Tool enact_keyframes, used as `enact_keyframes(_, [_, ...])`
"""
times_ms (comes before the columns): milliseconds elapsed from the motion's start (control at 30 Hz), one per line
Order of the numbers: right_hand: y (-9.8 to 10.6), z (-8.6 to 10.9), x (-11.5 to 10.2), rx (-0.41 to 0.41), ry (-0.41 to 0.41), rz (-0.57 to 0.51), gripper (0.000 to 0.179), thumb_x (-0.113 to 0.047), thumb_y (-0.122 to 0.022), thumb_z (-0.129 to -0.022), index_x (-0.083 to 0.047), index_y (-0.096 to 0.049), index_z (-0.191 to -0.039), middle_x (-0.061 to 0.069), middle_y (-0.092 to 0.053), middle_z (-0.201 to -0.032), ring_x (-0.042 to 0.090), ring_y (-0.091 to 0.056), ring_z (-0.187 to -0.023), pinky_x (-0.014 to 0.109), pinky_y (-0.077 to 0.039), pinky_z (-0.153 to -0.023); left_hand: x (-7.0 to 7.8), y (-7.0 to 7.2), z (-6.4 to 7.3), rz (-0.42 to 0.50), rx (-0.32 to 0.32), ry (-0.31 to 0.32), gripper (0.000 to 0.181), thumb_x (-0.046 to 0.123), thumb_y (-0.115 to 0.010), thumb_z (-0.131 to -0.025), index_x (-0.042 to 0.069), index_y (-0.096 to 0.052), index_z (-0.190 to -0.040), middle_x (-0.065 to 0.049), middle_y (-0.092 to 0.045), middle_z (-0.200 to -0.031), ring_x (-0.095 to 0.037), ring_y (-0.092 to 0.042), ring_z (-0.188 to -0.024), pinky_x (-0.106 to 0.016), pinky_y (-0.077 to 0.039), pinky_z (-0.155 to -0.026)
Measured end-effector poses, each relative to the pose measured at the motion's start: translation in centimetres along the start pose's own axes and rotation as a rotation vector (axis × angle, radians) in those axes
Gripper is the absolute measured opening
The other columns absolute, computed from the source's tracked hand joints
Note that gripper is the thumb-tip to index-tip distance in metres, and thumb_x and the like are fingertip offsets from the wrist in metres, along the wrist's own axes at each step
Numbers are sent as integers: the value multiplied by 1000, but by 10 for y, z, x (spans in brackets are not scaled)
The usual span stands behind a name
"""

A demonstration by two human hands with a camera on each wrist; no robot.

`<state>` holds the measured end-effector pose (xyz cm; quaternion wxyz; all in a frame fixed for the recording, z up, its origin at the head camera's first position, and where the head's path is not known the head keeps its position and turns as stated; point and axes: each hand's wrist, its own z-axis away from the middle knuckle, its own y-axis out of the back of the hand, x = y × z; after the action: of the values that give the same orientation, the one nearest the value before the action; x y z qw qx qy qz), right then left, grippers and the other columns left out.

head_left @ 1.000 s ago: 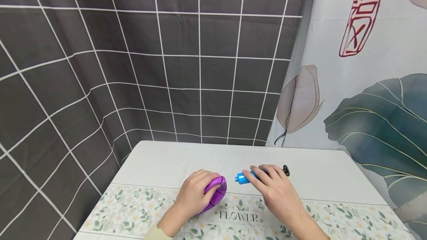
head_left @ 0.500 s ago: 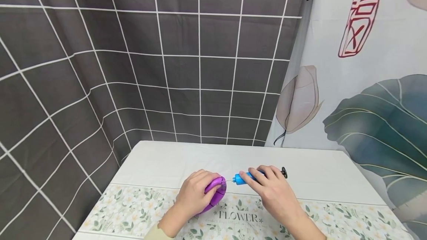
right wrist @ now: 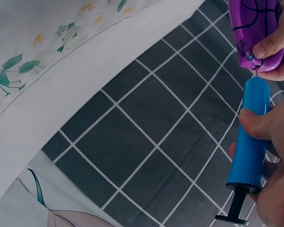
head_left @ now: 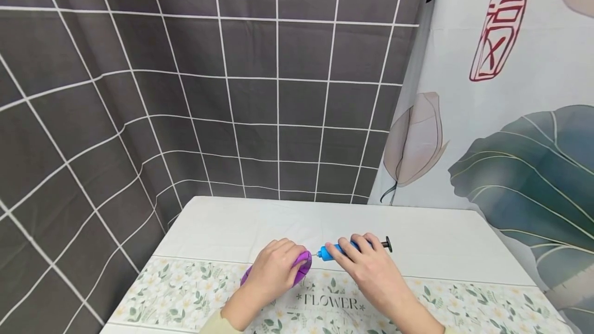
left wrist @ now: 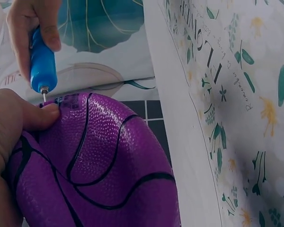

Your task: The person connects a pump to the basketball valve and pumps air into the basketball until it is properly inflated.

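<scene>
My left hand (head_left: pixel 274 267) grips a limp, caved-in purple basketball (left wrist: pixel 109 142) with black lines, its thumb pressing near the edge. In my right hand (head_left: pixel 366 267) is a blue hand pump (right wrist: pixel 251 123), held around its barrel. The pump's black handle (right wrist: pixel 234 213) sticks out at the rear. From its front a thin metal needle (left wrist: pixel 44 97) reaches the ball's edge beside the left thumb. How deep the needle sits is hidden by the thumb and ball. Both hands are above the table.
A white table (head_left: pixel 223 220) with a floral printed band (head_left: pixel 185 293) lies beneath the hands. Behind it hangs a dark grey curtain (head_left: pixel 250 97) with white grid lines. A white leaf-patterned cloth (head_left: pixel 464 169) hangs at the right.
My right hand has moved left with the pump, bringing the needle's short visible part closer to the ball. The ball has turned in my left hand, so its far edge now shows behind the wrist.
</scene>
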<state>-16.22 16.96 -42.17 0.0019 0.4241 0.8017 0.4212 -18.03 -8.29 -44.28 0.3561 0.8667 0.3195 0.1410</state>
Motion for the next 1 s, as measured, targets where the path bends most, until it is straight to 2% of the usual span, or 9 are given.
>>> enact_keyframes(267, [-3,0,-6,-12,-2,11,52,2,-35,-88,-12,-66,-127,7,-62,-107,30,-57,-89,44,-48,-78,1,-1,0,-7,-14,-17,16,14,-82,-83,11,-70,-94,5,-68,-83,-9,-62,-78,-23,-52,-72])
enact_keyframes(433, [-5,-1,-10,-26,-4,24,49,-1,-25,-101,-13,-66,-126,6,-60,-106,29,-56,-89,43,-48,-78,2,-1,0,-5,-33,-18,15,13,-81,-84,10,-70,-92,5,-67,-82,-10,-60,-77,-23,-52,-72])
enact_keyframes(533, [-5,-1,-11,-41,-11,26,56,-5,-15,-107,-13,-67,-125,6,-61,-106,29,-57,-89,43,-48,-79,3,-1,0,-9,-38,-16,15,14,-81,-84,10,-70,-92,6,-66,-81,-10,-60,-77,-23,-52,-72])
enact_keyframes(700, [-8,1,-15,-68,-17,17,62,-6,-7,-109,-12,-67,-126,5,-60,-106,27,-56,-90,42,-49,-80,3,-2,-1,-45,-43,-36,14,17,-81,-84,13,-70,-90,7,-66,-80,-9,-60,-76,-23,-51,-71])
enact_keyframes(833, [-11,3,-18,-73,-24,11,63,-6,-7,-109,-13,-67,-126,4,-60,-106,26,-55,-90,42,-49,-80,4,-1,0,-54,-56,-33,11,19,-80,-86,15,-71,-90,9,-66,-81,-7,-60,-75,-22,-50,-69])
enact_keyframes(1000, [-15,6,-21,-89,-36,1,55,-4,-18,-105,-13,-68,-127,4,-60,-105,25,-56,-90,41,-49,-81,5,0,2,-77,-102,-11,8,21,-78,-89,17,-71,-90,10,-67,-81,-6,-59,-75,-21,-47,-66])
